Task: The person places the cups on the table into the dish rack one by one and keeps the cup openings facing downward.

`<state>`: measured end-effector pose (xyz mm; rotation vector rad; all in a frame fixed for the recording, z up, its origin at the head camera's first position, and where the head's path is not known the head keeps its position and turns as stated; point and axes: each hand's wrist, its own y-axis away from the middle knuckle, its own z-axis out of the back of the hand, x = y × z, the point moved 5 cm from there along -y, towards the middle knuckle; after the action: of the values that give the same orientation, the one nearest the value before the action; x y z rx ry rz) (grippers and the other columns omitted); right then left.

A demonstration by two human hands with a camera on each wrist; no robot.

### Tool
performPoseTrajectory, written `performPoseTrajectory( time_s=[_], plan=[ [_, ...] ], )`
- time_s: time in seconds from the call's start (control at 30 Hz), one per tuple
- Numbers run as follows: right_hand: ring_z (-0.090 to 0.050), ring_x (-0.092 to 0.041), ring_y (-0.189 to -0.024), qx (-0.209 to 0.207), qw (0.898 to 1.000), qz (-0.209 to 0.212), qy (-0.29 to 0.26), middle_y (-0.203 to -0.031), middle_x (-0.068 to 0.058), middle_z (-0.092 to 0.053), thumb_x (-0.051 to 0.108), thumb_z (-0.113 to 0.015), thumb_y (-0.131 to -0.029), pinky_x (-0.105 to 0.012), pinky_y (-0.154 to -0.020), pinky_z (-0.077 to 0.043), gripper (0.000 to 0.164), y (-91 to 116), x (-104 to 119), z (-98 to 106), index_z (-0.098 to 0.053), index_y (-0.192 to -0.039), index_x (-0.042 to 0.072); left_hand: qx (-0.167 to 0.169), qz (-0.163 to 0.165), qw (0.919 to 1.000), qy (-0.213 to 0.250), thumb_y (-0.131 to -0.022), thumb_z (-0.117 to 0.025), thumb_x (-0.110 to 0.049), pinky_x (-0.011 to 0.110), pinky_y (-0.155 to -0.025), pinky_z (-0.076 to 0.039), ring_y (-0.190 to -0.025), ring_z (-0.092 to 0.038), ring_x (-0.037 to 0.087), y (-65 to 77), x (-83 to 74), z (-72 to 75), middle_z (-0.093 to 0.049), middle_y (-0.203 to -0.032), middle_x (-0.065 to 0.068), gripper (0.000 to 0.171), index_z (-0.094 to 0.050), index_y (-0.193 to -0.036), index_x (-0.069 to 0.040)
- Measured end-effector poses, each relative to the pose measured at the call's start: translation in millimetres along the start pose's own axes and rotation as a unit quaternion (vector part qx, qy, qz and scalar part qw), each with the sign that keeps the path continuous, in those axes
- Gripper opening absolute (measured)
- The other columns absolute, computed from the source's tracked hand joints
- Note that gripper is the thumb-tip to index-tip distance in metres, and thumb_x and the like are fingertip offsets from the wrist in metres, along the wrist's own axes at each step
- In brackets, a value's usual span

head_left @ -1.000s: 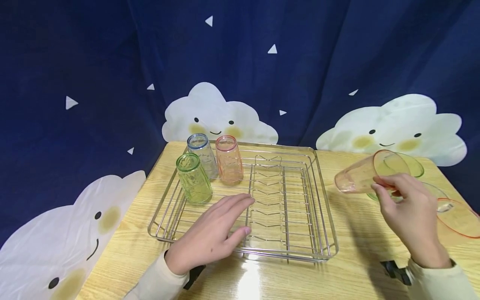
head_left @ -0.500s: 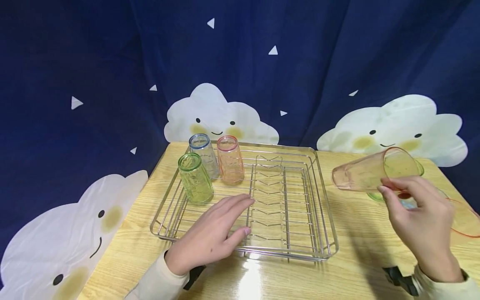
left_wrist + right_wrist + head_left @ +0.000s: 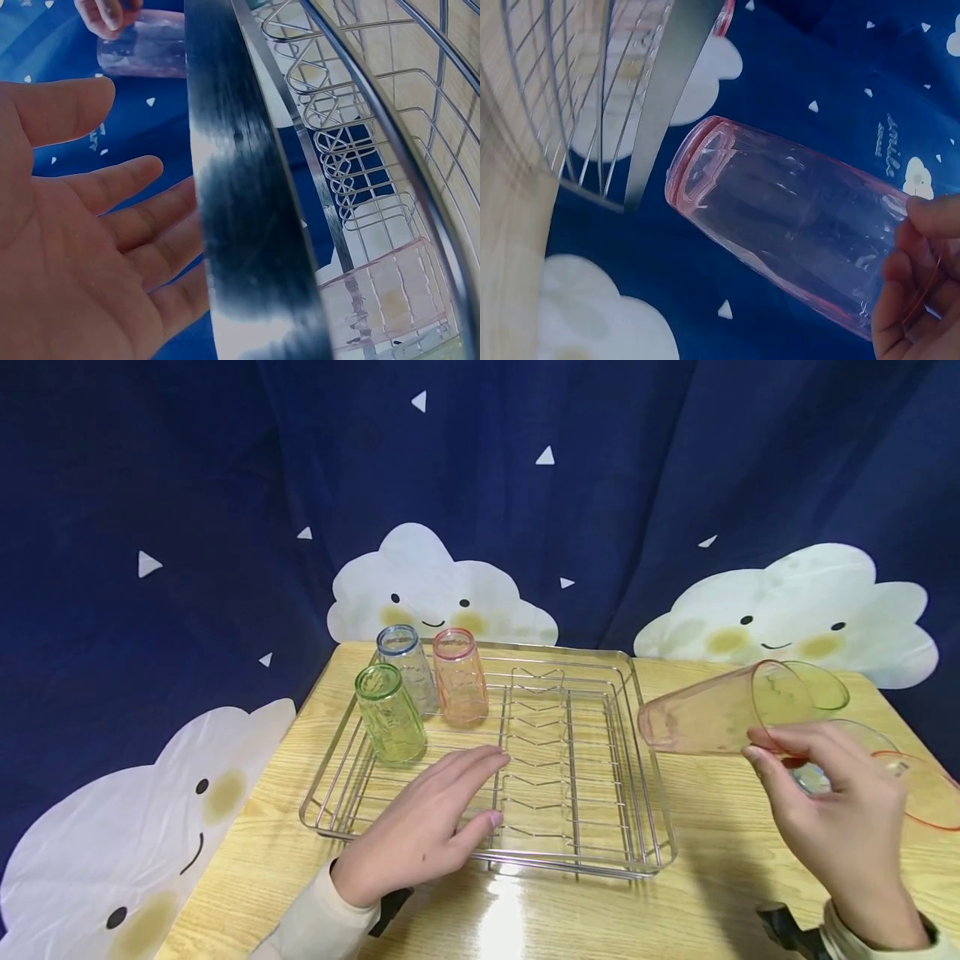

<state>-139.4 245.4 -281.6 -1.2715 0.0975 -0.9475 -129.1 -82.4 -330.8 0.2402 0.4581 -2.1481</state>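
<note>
My right hand [image 3: 840, 810] pinches a see-through pink tumbler [image 3: 697, 714] near its open rim, thumb and fingers on the wall. The tumbler hangs tilted in the air, its base pointing left towards the wire dish rack [image 3: 652, 827]. In the right wrist view the tumbler's base [image 3: 697, 165] is just apart from the rack's rim. My left hand [image 3: 431, 822] lies over the rack's near edge with fingers extended, holding nothing; its palm [image 3: 75, 262] shows in the left wrist view. Inside the rack, a green glass [image 3: 390, 718], a blue-rimmed glass [image 3: 408, 672] and a pink glass [image 3: 461, 681] stand bottom up.
Right of the rack, partly behind my right hand, are a green see-through vessel [image 3: 828, 685], a clear one [image 3: 862, 735] and an orange-rimmed one [image 3: 926, 793]. Zigzag wire dividers [image 3: 536, 743] run down the rack's middle. A dark blue curtain [image 3: 480, 460] hangs behind the table.
The pink tumbler in my right hand first shifted slightly right, then moved left, its base now close to the rack's right rim. My left hand and the glasses in the rack stay in place.
</note>
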Motion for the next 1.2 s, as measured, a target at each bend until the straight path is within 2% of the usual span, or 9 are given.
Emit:
performPoseTrajectory(
  time_s=[0.13, 0.23, 0.33, 0.43, 0.57, 0.6, 0.67, 0.93, 1.2],
  plan=[
    [-0.058, 0.005, -0.078, 0.018, 0.996, -0.006, -0.087, -0.086, 0.006, -0.069, -0.013, -0.069, -0.068, -0.006, -0.072, -0.042, 0.011, 1.3, 9.4, -7.2, -0.067, -0.079, -0.011, 0.001, 0.000, 1.0000, 0.002, -0.093, -0.044, -0.042, 0.042, -0.108, -0.035, -0.134, -0.035, 0.019, -0.7, 0.4, -1.0, -0.034, -0.146, -0.001, 0.055, -0.029, -0.143, -0.022],
    [-0.061, -0.003, -0.078, 0.033, 0.987, -0.011, -0.159, -0.085, -0.001, -0.069, -0.020, -0.066, -0.067, -0.009, -0.073, -0.046, 0.013, 2.5, 14.8, -13.3, -0.063, -0.078, -0.016, -0.001, -0.002, 1.0000, 0.004, -0.093, -0.045, -0.041, 0.041, -0.108, -0.035, -0.134, -0.035, 0.019, -1.6, 0.7, -1.3, -0.034, -0.146, -0.001, 0.056, -0.029, -0.143, -0.022],
    [-0.062, -0.007, -0.080, 0.045, 0.980, -0.023, -0.193, -0.086, -0.004, -0.068, -0.024, -0.063, -0.066, -0.011, -0.074, -0.049, 0.015, 5.6, 16.3, -17.2, -0.062, -0.080, -0.018, -0.002, -0.004, 1.0000, 0.004, -0.093, -0.045, -0.041, 0.041, -0.108, -0.034, -0.134, -0.035, 0.019, -2.3, 1.0, -1.4, -0.035, -0.146, 0.000, 0.056, -0.029, -0.143, -0.021],
    [-0.062, -0.010, -0.083, 0.050, 0.967, -0.031, -0.248, -0.088, -0.008, -0.067, -0.027, -0.061, -0.066, -0.013, -0.077, -0.049, 0.017, 8.8, 15.4, -20.5, -0.060, -0.082, -0.019, -0.001, -0.005, 1.0000, 0.003, -0.093, -0.044, -0.042, 0.041, -0.109, -0.034, -0.135, -0.035, 0.020, -2.9, 1.3, -1.5, -0.034, -0.147, 0.000, 0.056, -0.028, -0.143, -0.021],
    [-0.062, -0.015, -0.085, 0.052, 0.938, -0.032, -0.342, -0.089, -0.014, -0.067, -0.029, -0.058, -0.066, -0.016, -0.080, -0.050, 0.019, 10.1, 18.1, -26.0, -0.059, -0.084, -0.021, 0.002, -0.004, 1.0000, 0.004, -0.093, -0.043, -0.043, 0.042, -0.109, -0.033, -0.135, -0.035, 0.021, -2.8, 1.4, -2.2, -0.034, -0.147, 0.001, 0.057, -0.028, -0.143, -0.021],
    [-0.062, -0.016, -0.085, 0.054, 0.933, -0.031, -0.354, -0.089, -0.014, -0.066, -0.029, -0.058, -0.066, -0.016, -0.080, -0.050, 0.019, 10.4, 19.2, -27.4, -0.059, -0.084, -0.022, 0.003, -0.004, 1.0000, 0.005, -0.093, -0.042, -0.043, 0.042, -0.109, -0.033, -0.135, -0.035, 0.022, -2.8, 1.5, -2.4, -0.034, -0.147, 0.001, 0.057, -0.028, -0.144, -0.021],
    [-0.061, -0.017, -0.085, 0.057, 0.928, -0.029, -0.368, -0.089, -0.016, -0.066, -0.029, -0.058, -0.067, -0.017, -0.081, -0.050, 0.019, 11.2, 20.5, -30.2, -0.059, -0.084, -0.022, 0.004, -0.003, 1.0000, 0.006, -0.093, -0.042, -0.043, 0.043, -0.109, -0.033, -0.135, -0.035, 0.022, -2.8, 1.6, -2.7, -0.034, -0.147, 0.002, 0.057, -0.028, -0.144, -0.020],
    [-0.061, -0.018, -0.088, 0.063, 0.925, -0.030, -0.375, -0.090, -0.016, -0.066, -0.029, -0.058, -0.067, -0.018, -0.083, -0.050, 0.020, 13.6, 17.3, -35.7, -0.058, -0.085, -0.021, 0.004, -0.004, 1.0000, 0.006, -0.093, -0.044, -0.043, 0.042, -0.109, -0.034, -0.135, -0.035, 0.022, -5.7, 1.9, -4.4, -0.034, -0.147, 0.002, 0.057, -0.028, -0.143, -0.021],
    [-0.061, -0.020, -0.088, 0.075, 0.906, -0.021, -0.415, -0.089, -0.018, -0.065, -0.029, -0.057, -0.068, -0.019, -0.082, -0.051, 0.019, 15.7, 24.0, -40.9, -0.058, -0.085, -0.022, 0.006, -0.001, 1.0000, 0.008, -0.093, -0.044, -0.043, 0.041, -0.109, -0.033, -0.135, -0.035, 0.021, -6.5, 1.7, -7.7, -0.034, -0.147, 0.001, 0.059, -0.027, -0.144, -0.021]
  ],
)
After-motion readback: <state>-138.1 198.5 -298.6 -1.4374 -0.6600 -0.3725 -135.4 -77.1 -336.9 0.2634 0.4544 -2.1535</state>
